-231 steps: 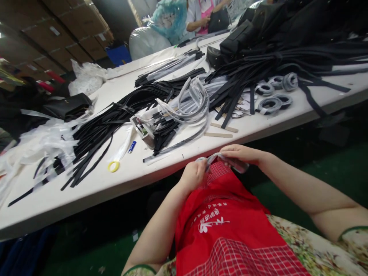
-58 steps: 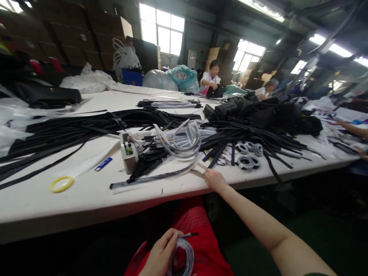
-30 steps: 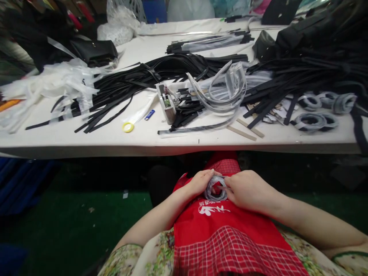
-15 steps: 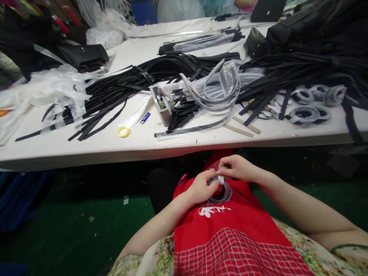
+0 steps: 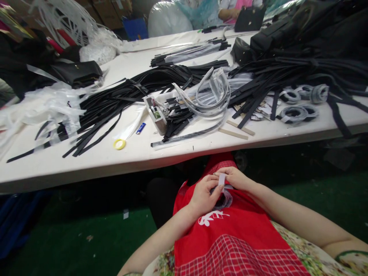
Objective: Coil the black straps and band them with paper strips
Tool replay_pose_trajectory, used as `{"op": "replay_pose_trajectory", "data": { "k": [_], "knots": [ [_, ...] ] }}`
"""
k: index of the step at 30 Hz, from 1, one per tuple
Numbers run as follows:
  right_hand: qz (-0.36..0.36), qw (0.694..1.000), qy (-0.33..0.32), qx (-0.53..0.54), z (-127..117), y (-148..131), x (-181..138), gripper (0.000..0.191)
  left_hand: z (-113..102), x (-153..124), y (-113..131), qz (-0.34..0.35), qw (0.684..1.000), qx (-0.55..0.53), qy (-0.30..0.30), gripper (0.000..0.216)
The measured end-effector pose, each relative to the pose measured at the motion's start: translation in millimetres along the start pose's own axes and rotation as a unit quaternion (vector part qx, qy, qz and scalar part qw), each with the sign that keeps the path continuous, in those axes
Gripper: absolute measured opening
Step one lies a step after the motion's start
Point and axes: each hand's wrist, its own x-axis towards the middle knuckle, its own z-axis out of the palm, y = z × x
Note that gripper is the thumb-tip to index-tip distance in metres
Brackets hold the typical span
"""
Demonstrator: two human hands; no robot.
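Observation:
On my lap, over a red apron [image 5: 230,237], lies a coiled strap in clear plastic [image 5: 226,198]. My left hand [image 5: 203,194] is closed on the coil's left side. My right hand [image 5: 236,178] pinches a small white strip [image 5: 221,179] that stands up from the top of the coil. Both hands touch each other just below the edge of the white table [image 5: 138,155].
The table carries heaps of black straps [image 5: 109,107], clear plastic sleeves [image 5: 212,94], several finished coils [image 5: 296,113], a tape dispenser [image 5: 155,115], a yellow tape ring [image 5: 119,144], a blue lighter [image 5: 140,128], two wooden sticks [image 5: 235,131] and black bags [image 5: 273,34]. Another person sits at the far end.
Earlier my right hand reached to the table edge while the left held the coil. Both hands then met at the lap, and the white strip now stands at the coil's top.

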Motion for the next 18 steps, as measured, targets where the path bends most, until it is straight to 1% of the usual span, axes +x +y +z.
{"op": "replay_pose_trajectory", "data": {
  "k": [2, 4, 6, 8, 11, 14, 17, 18],
  "knots": [
    [-0.036, 0.998, 0.03, -0.042, 0, 0, -7, 0.033, 0, -2, -1, -0.015, 0.999, 0.014, 0.037, 0.024],
    [-0.071, 0.992, 0.049, -0.091, 1, -1, -14, 0.032, 0, -3, -4, -0.048, 0.997, 0.013, 0.06, 0.026],
    [-0.097, 0.985, 0.067, -0.127, 4, -5, -18, 0.031, 1, -2, -7, -0.087, 0.994, -0.007, 0.059, 0.027],
    [-0.104, 0.984, 0.07, -0.129, 5, -8, -20, 0.029, 3, 1, -10, -0.123, 0.991, -0.027, 0.052, 0.026],
    [-0.091, 0.992, 0.034, -0.079, 4, -13, -17, 0.033, 5, 5, -12, -0.166, 0.983, -0.033, 0.068, 0.023],
    [-0.072, 0.997, -0.007, -0.022, -1, -17, -17, 0.035, 6, 5, -8, -0.177, 0.981, -0.023, 0.081, 0.025],
    [-0.048, 0.998, -0.028, -0.04, -5, -17, -17, 0.024, 4, 3, -11, -0.166, 0.982, -0.026, 0.09, 0.036],
    [-0.037, 0.997, -0.034, -0.053, -8, -15, -15, 0.023, 2, 5, -15, -0.164, 0.983, -0.047, 0.066, 0.041]
  ]
}}
